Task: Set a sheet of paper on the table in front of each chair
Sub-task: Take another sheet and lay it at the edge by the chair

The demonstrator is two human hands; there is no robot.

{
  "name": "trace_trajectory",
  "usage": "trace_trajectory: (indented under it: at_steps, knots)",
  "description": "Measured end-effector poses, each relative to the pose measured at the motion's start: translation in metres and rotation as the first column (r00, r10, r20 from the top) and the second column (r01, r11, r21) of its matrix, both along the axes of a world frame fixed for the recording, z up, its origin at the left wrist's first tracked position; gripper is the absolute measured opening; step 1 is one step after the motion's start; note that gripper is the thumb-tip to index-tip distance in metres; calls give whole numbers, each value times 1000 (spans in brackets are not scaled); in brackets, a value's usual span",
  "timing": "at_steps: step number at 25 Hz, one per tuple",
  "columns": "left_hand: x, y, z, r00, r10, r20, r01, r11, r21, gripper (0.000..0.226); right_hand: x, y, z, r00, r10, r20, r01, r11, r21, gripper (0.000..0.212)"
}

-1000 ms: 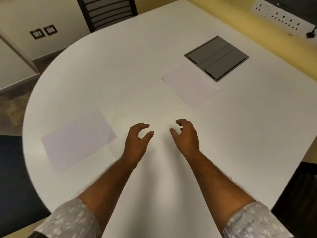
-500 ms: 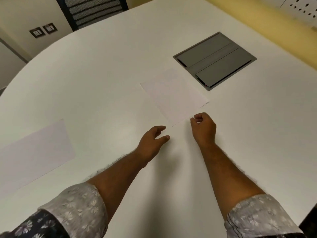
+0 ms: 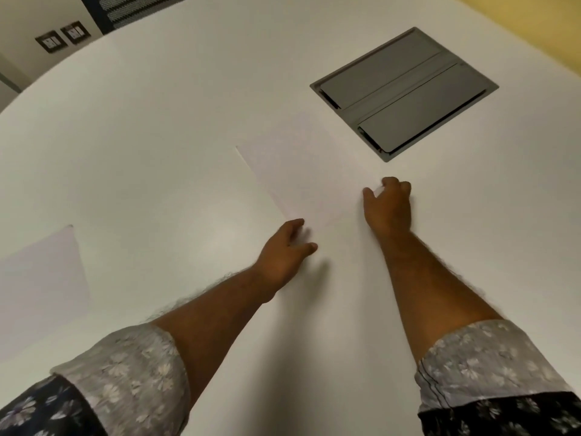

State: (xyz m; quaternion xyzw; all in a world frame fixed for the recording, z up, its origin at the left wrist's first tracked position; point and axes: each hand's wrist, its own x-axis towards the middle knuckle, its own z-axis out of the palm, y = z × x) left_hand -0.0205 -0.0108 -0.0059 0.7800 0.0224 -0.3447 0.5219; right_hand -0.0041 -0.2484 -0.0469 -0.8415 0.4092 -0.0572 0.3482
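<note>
A white sheet of paper [image 3: 301, 171] lies flat in the middle of the white table [image 3: 157, 127], just in front of the grey panel. My right hand [image 3: 388, 204] rests at the sheet's right corner with its fingers curled, pinching that edge. My left hand [image 3: 284, 253] lies at the sheet's near corner, fingers spread and touching the paper. A second sheet of paper [image 3: 41, 275] lies flat near the left edge of the view, apart from both hands.
A grey flip-lid cable panel [image 3: 404, 92] is set into the table beyond the sheet. A black mesh chair back [image 3: 132, 11] stands at the far edge. Wall sockets [image 3: 61, 37] sit on the far-left wall. A yellow wall strip [image 3: 534, 23] runs at the upper right.
Both hands have reached forward from the bare table to the middle sheet. My right hand has closed on its right corner and my left hand has landed on its near corner. The view has moved closer.
</note>
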Motion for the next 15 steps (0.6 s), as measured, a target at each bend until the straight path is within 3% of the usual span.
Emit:
trace_trajectory:
  at_steps: [6,10,13,15]
  knots:
    - [-9,13,-2,999,43,27,-43,999,1,67,9,-5,-2,997,-15,81,18,999,-37,8]
    - [-20,22,11,997,57,53,-56,998,-7,62,-7,7,17,934,-8,358,13,1000,-14,3]
    - [-33,36,20,990,137,36,-135,990,-45,51,-33,19,34,834,-145,533,5,967,256,4]
    - [-45,46,26,979,201,-28,-203,974,-98,43,-59,28,49,788,-295,541,26,893,449,10]
